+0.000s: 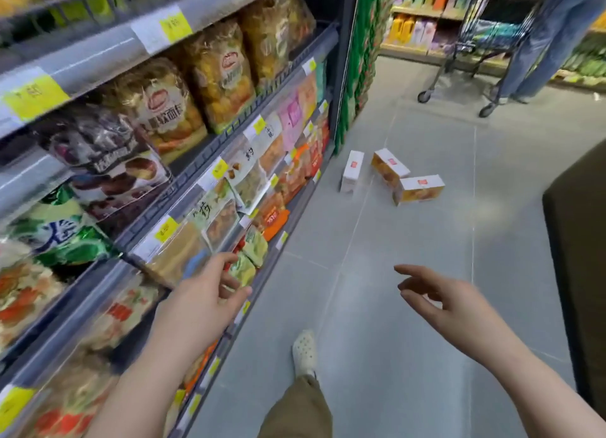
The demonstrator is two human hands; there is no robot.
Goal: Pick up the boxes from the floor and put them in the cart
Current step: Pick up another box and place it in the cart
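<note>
Three boxes (390, 175) on floor (410, 273)

boxes (390, 168): white+orange, red logo | floor (410, 273): grey | shoe (305, 352): white

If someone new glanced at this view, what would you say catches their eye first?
Probably the three boxes lying scattered on the grey floor near the end of the snack shelves. Next, the left hand and right hand, both empty with fingers loosely spread, reaching forward in the foreground. Farther back at upper right stands a shopping cart beside a person in jeans.
</note>
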